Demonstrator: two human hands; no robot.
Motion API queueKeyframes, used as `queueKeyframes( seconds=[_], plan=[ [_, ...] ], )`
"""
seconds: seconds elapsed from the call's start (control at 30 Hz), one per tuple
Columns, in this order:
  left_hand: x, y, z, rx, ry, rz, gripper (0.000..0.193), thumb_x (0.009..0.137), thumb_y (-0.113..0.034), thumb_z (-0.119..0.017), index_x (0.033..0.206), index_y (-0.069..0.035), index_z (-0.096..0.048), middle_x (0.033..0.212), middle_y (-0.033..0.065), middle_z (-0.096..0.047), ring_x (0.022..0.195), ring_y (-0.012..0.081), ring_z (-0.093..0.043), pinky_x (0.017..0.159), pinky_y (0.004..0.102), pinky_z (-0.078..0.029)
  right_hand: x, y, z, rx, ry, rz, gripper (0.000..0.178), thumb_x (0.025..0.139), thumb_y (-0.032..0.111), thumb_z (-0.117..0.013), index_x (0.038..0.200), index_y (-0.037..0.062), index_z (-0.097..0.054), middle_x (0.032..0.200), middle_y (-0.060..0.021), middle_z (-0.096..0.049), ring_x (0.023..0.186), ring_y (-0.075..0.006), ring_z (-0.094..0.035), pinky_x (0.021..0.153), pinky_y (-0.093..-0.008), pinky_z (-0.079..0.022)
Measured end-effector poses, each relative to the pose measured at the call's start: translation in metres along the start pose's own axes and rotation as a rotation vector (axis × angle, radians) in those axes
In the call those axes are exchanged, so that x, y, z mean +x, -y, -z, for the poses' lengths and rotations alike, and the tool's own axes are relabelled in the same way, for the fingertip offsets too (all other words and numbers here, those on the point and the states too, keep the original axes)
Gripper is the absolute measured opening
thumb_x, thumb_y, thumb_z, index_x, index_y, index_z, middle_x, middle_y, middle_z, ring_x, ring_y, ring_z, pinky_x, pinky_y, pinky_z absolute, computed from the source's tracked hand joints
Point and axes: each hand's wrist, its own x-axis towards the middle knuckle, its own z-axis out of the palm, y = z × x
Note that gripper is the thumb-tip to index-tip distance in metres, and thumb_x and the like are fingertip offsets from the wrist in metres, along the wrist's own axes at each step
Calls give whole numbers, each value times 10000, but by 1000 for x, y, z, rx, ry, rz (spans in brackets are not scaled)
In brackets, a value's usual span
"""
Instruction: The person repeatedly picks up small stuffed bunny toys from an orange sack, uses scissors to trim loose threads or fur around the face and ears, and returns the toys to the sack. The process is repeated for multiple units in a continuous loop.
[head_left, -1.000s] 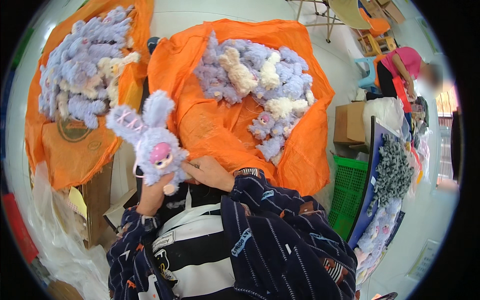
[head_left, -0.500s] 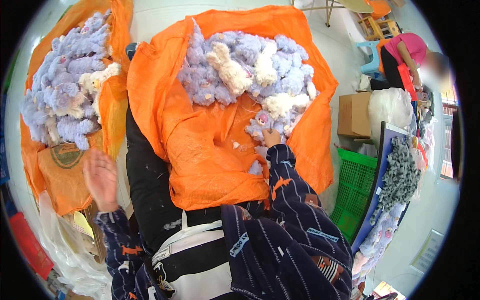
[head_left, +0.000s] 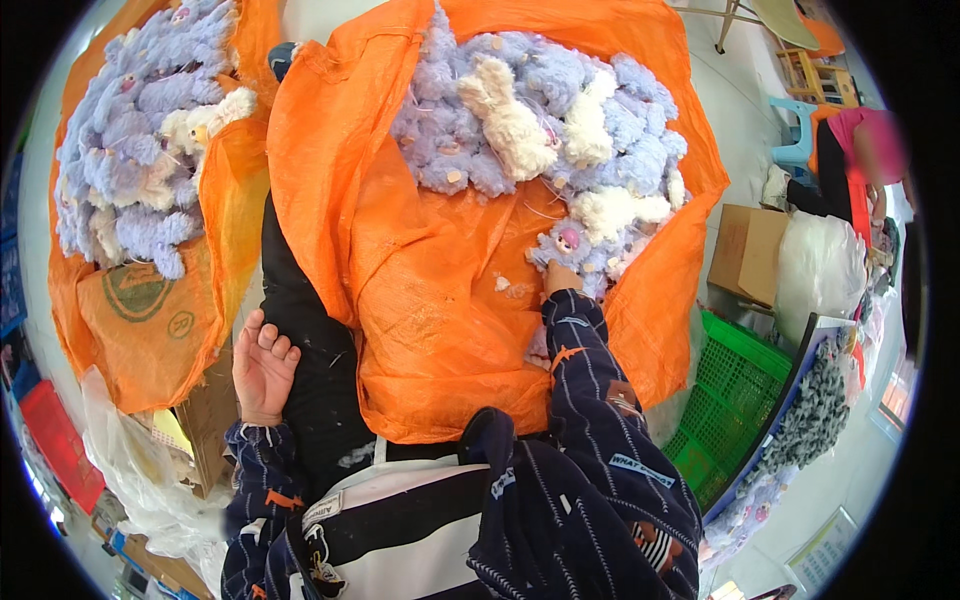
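My right hand (head_left: pixel 562 279) is closed on the lower part of a lavender plush toy (head_left: pixel 563 243) with a pinkish face, at the right side of a big orange woven sack (head_left: pixel 430 330). The toy's fur partly hides its fingertips. More fluffy lavender plush toys (head_left: pixel 440 150) and cream ones, such as a long-eared one (head_left: pixel 508 120), are heaped in the sack's far part. Beside my left thigh, my left hand (head_left: pixel 264 372) is raised palm up, its fingers loosely bent and apart, with nothing in it.
Another orange sack (head_left: pixel 150 330) with lavender and cream plush toys lies at the left. To the right stand a green plastic crate (head_left: pixel 728 400), a cardboard box (head_left: pixel 748 250) and a bulging clear bag (head_left: pixel 822 270). A person in pink (head_left: pixel 862 140) sits farther off.
My left hand has moved right, toward my thigh, and its fingers have bent. My right hand has slid under the lavender toy's face. The whole view has shifted a little.
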Motion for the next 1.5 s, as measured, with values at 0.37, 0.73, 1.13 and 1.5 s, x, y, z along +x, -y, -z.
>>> queueKeyframes(
  seconds=[0.37, 0.73, 1.13, 1.5],
  plan=[
    [2, 20, -39, 285, 36, 142, 294, 913, -206, -458, 1162, -49, -462, 990, 76, -586, 868, 172, -573, 725, 296, -485, -142, 99, 171, 723, -440, 583, 209, 765, 54, -622, 963, 36, -561, 669, -100, -567, 568, -201, -555, 526, -275, -437],
    [-60, 31, -80, 350, 265, 208, 445, 835, -156, -602, 1224, -20, -433, 1124, 89, -549, 1012, 176, -549, 864, 297, -458, -277, 190, 213, 166, -400, 1395, 255, 665, 109, -676, 894, 87, -566, 647, -62, -512, 540, -207, -552, 465, -309, -421],
    [-72, 57, -47, 247, 242, 10, 414, 822, -121, -621, 1196, -29, -469, 1101, 59, -559, 991, 154, -550, 867, 293, -445, -293, 196, 175, 529, -210, 856, 205, 798, 168, -624, 711, -1, -545, 515, -66, -501, 459, -105, -503, 448, -248, -384],
    [-81, 57, -41, 324, 323, 72, 450, 819, -130, -629, 1219, -21, -453, 1131, 69, -545, 1023, 147, -527, 884, 297, -431, -271, 200, 156, 1027, 9, 734, 189, 835, 129, -592, 907, -45, -577, 700, -11, -562, 603, -48, -481, 546, -193, -394]
  ],
)
